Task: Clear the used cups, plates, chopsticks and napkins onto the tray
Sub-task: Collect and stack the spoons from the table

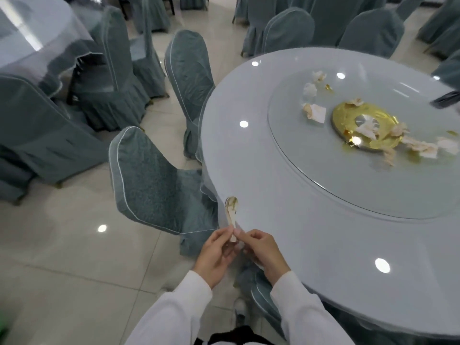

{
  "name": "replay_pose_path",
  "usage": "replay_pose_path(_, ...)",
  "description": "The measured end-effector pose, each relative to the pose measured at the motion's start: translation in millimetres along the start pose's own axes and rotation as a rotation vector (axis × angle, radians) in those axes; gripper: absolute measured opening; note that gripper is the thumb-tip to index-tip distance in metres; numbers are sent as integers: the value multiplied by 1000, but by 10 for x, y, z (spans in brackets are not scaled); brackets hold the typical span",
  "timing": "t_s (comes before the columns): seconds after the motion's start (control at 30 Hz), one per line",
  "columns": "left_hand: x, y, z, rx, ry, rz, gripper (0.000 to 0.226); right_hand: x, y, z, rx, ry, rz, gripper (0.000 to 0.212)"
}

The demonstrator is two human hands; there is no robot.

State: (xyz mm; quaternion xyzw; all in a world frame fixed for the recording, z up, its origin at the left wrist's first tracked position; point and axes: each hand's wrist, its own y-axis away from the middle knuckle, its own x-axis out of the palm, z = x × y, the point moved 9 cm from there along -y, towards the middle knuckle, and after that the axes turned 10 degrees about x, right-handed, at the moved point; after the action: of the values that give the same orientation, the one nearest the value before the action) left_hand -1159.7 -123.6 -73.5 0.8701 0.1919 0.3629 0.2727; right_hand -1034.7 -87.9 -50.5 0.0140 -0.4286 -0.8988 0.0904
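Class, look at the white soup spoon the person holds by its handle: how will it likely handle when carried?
The spoon looks glazed ceramic, so probably stiff and breakable if dropped. Its bowl shows greasy residue, so it may slip. The left hand and right hand both pinch the handle end, which suggests it is light.

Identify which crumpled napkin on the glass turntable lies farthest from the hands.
The crumpled white napkin at the turntable's far edge, beyond the gold centre disc; the other napkins lie nearer or around that disc.

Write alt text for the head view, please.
Both hands, left hand and right hand, pinch a white ceramic spoon at the edge of a round table. Crumpled napkins litter its glass turntable.
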Motion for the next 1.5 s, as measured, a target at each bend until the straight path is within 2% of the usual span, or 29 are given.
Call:
replay_pose_path(0.07,-135,-20,-98,-12,28,5,21,164,-8,48,-40,14,-11,50)
replay_pose_path(0.33,-810,-144,-957,1,124,48,21,1454,-55,168,-37,-85,112,27)
replay_pose_path(0.57,-1412,-140,-1760,-27,123,108,37,2537,-216,356,-32,-138,169,47)
replay_pose_path(0.7,-1726,-112,-2151,-28,112,170,38,3001,-312,398,-54,-90,188,56)
replay_pose_path(0.8,-1880,-112,-2418,2,64,186,42,3229,-370,468,-72,-64,142,63)
replay_pose_path(0.87,-1929,-132,-2587,25,22,183,44,3340,-412,555,-70,-91,119,55)
replay_pose_path(0.97,-2038,-232,-2907,78,-98,178,34,3521,-516,771,-101,-106,74,41)
replay_pose_path(1.07,-2096,-389,-3225,149,-216,176,27,3680,-620,1020,-162,-130,85,43)
replay_pose_path(1.3,-2259,-1187,-4029,280,-469,135,11,4284,-1176,1653,-226,-152,16,43)
replay_pose_path(1.5,-2113,-1877,-4701,298,-578,139,13,4622,-1660,2304,-240,-173,28,36)
